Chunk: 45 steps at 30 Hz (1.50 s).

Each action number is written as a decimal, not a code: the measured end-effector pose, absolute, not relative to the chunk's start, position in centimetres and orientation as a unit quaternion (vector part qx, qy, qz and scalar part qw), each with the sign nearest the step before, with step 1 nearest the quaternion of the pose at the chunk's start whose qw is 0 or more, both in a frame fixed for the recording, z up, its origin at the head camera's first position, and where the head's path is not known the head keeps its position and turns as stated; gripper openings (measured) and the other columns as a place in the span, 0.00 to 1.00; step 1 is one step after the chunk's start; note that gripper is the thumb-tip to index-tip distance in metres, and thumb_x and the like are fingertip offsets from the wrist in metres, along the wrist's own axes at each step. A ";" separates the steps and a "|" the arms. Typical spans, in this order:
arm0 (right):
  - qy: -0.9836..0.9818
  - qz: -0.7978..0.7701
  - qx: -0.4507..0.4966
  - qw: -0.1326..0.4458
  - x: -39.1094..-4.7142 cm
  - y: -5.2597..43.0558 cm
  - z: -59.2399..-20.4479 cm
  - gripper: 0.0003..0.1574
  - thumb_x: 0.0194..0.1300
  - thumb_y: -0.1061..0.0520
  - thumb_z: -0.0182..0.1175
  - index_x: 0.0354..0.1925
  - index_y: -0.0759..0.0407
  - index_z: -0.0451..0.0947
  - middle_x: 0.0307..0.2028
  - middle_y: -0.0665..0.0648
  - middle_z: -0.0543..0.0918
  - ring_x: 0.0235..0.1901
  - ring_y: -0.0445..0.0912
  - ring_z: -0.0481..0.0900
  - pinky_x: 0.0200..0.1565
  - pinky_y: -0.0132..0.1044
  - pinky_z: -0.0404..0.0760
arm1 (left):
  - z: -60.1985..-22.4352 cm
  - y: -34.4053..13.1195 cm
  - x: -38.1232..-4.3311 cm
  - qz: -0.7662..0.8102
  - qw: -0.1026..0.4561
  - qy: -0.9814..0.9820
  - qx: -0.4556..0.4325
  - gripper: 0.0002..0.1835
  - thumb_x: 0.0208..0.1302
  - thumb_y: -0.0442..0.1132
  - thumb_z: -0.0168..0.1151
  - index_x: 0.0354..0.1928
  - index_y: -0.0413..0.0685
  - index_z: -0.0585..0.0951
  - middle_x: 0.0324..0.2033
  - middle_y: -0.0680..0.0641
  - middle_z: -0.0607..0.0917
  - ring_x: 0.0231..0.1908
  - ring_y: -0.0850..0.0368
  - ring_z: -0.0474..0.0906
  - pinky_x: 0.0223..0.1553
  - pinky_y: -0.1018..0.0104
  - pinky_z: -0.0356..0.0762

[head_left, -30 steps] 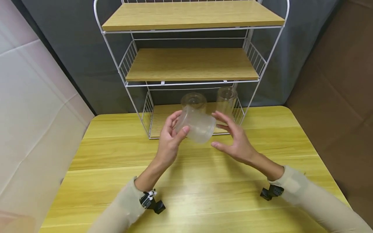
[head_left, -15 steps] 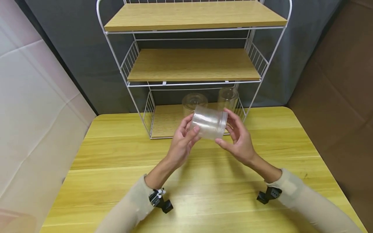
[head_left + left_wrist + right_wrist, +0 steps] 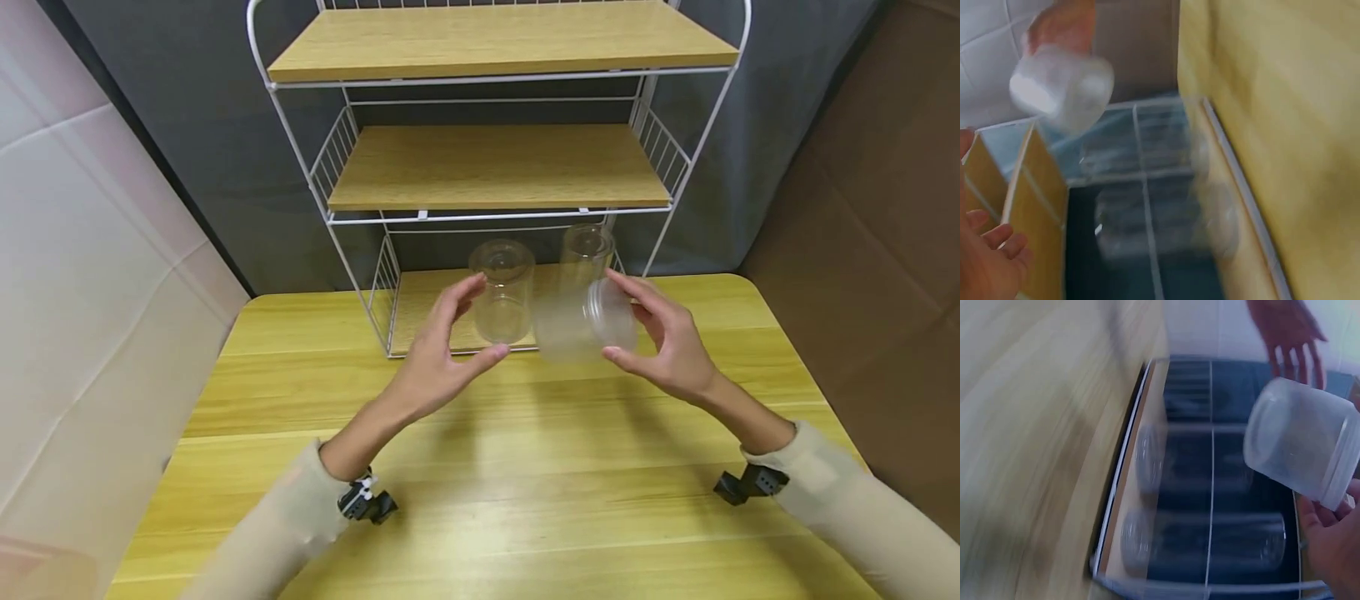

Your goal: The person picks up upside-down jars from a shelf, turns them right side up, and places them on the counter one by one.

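One yellow wood-grained bench (image 3: 480, 467) is seen, and at its far side a white wire rack (image 3: 498, 171) with three wooden shelves is set. By the right hand (image 3: 675, 346), at the right, a translucent jar (image 3: 581, 321) is held tipped on its side above the bench, just before the bottom shelf (image 3: 427, 304); its ringed rim end is gripped between fingers and thumb, its base is turned left, and its inside is blurred. The left hand (image 3: 431, 367) is held apart from it, fingers and thumb spread. On the bottom shelf two clear jars are stood, a wider one (image 3: 504, 312) left and nearer, a slimmer one (image 3: 587, 248) right and farther.
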State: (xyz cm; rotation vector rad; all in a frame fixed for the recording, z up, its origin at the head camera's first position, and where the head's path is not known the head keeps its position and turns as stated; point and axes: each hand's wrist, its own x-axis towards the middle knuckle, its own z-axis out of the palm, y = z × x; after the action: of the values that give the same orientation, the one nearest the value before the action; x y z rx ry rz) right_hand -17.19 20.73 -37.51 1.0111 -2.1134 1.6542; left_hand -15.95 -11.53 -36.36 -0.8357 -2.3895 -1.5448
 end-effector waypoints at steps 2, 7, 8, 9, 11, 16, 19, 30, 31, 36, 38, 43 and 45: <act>-0.768 0.523 0.346 0.133 -17.3 21.9 -37.2 0.57 0.46 0.80 0.73 0.75 0.72 0.67 0.67 0.65 0.75 0.64 0.42 0.75 0.65 0.27 0.76 | -35.3 -12.5 -16.4 -0.450 0.139 -0.828 -0.304 0.48 0.63 0.43 0.76 0.80 0.43 0.61 0.77 0.41 0.68 0.77 0.47 0.63 0.79 0.50 0.60; -0.849 0.375 0.343 0.143 -17.5 24.6 -37.1 0.56 0.46 0.66 0.82 0.73 0.63 0.73 0.63 0.62 0.81 0.56 0.42 0.80 0.61 0.25 0.76 | -32.2 -14.7 -17.8 -0.327 0.258 -0.841 -0.346 0.48 0.64 0.50 0.74 0.79 0.37 0.63 0.76 0.36 0.68 0.76 0.42 0.64 0.78 0.46 0.61; -0.858 0.352 0.344 0.145 -17.6 25.1 -37.2 0.56 0.45 0.64 0.83 0.73 0.62 0.74 0.62 0.62 0.82 0.54 0.45 0.81 0.59 0.27 0.77 | -31.7 -15.1 -18.1 -0.311 0.273 -0.842 -0.347 0.47 0.66 0.54 0.72 0.79 0.37 0.64 0.75 0.36 0.69 0.76 0.41 0.64 0.77 0.45 0.61; -0.865 0.332 0.347 0.147 -17.7 25.5 -37.4 0.55 0.45 0.62 0.83 0.72 0.62 0.75 0.61 0.61 0.83 0.52 0.47 0.83 0.56 0.30 0.78 | -31.2 -15.4 -18.4 -0.289 0.288 -0.846 -0.343 0.47 0.69 0.59 0.69 0.78 0.37 0.64 0.75 0.35 0.69 0.75 0.40 0.65 0.77 0.45 0.62; -0.872 0.305 0.354 0.143 -17.8 26.3 -37.9 0.54 0.44 0.60 0.83 0.70 0.63 0.76 0.58 0.61 0.84 0.49 0.51 0.85 0.53 0.35 0.80 | -30.2 -16.1 -18.9 -0.248 0.317 -0.853 -0.333 0.48 0.72 0.67 0.60 0.78 0.37 0.66 0.74 0.34 0.70 0.74 0.38 0.66 0.76 0.44 0.63; -0.885 0.262 0.365 0.124 -18.0 28.1 -39.0 0.51 0.44 0.57 0.84 0.67 0.65 0.78 0.55 0.59 0.86 0.48 0.52 0.86 0.50 0.36 0.83 | -28.4 -17.2 -20.4 -0.159 0.345 -0.874 -0.302 0.53 0.72 0.78 0.44 0.77 0.38 0.67 0.73 0.35 0.71 0.74 0.36 0.66 0.78 0.43 0.60; -0.892 0.250 0.358 0.114 -17.9 29.1 -39.6 0.50 0.45 0.56 0.85 0.67 0.64 0.79 0.55 0.58 0.86 0.48 0.51 0.86 0.49 0.36 0.82 | -27.8 -17.7 -21.4 -0.123 0.338 -0.884 -0.299 0.53 0.73 0.79 0.41 0.76 0.38 0.67 0.72 0.34 0.72 0.73 0.35 0.66 0.79 0.42 0.58; -0.906 0.222 0.346 0.101 -18.1 32.3 -41.9 0.50 0.45 0.54 0.86 0.66 0.64 0.80 0.56 0.59 0.86 0.48 0.52 0.87 0.48 0.38 0.85 | -27.2 -18.7 -24.2 -0.063 0.295 -0.908 -0.291 0.48 0.69 0.69 0.58 0.75 0.37 0.69 0.73 0.33 0.71 0.74 0.35 0.65 0.79 0.40 0.56; -0.907 0.219 0.345 0.098 -18.1 32.5 -42.1 0.50 0.45 0.54 0.86 0.66 0.64 0.80 0.56 0.59 0.86 0.48 0.52 0.87 0.47 0.41 0.86 | -27.2 -18.8 -24.3 -0.060 0.290 -0.911 -0.288 0.48 0.69 0.69 0.58 0.76 0.37 0.69 0.73 0.33 0.71 0.75 0.36 0.65 0.79 0.40 0.55; -0.910 0.203 0.349 0.091 -18.2 33.2 -42.7 0.51 0.46 0.54 0.86 0.66 0.66 0.79 0.57 0.61 0.85 0.50 0.55 0.87 0.45 0.55 0.86 | -27.6 -19.3 -24.3 -0.051 0.277 -0.918 -0.281 0.49 0.70 0.71 0.55 0.78 0.40 0.66 0.74 0.34 0.71 0.76 0.37 0.63 0.80 0.41 0.53; -0.911 0.196 0.350 0.092 -18.2 33.4 -43.0 0.51 0.46 0.53 0.86 0.66 0.67 0.79 0.57 0.61 0.85 0.51 0.57 0.87 0.45 0.56 0.86 | -27.8 -19.4 -24.3 -0.047 0.273 -0.919 -0.280 0.50 0.71 0.74 0.50 0.79 0.42 0.66 0.75 0.35 0.70 0.77 0.38 0.62 0.81 0.42 0.52; -0.912 0.188 0.352 0.093 -18.2 33.9 -43.5 0.51 0.46 0.53 0.86 0.66 0.67 0.78 0.57 0.63 0.85 0.53 0.59 0.86 0.46 0.57 0.85 | -28.3 -19.4 -24.2 -0.035 0.273 -0.918 -0.284 0.54 0.70 0.83 0.32 0.80 0.49 0.65 0.76 0.38 0.70 0.78 0.39 0.61 0.81 0.40 0.49; -0.911 0.189 0.354 0.094 -18.2 34.0 -43.7 0.51 0.46 0.53 0.86 0.66 0.67 0.78 0.57 0.63 0.85 0.52 0.59 0.86 0.45 0.57 0.85 | -28.5 -19.4 -24.2 -0.029 0.280 -0.916 -0.287 0.55 0.69 0.84 0.28 0.80 0.50 0.66 0.76 0.38 0.70 0.77 0.38 0.62 0.81 0.39 0.49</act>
State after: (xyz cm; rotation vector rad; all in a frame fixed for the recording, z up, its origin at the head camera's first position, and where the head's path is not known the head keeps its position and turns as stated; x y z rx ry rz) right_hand -18.25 34.00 -43.70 1.0492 -2.7035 0.5598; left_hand -24.18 -19.44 -28.51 -0.7687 -2.4556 -0.0765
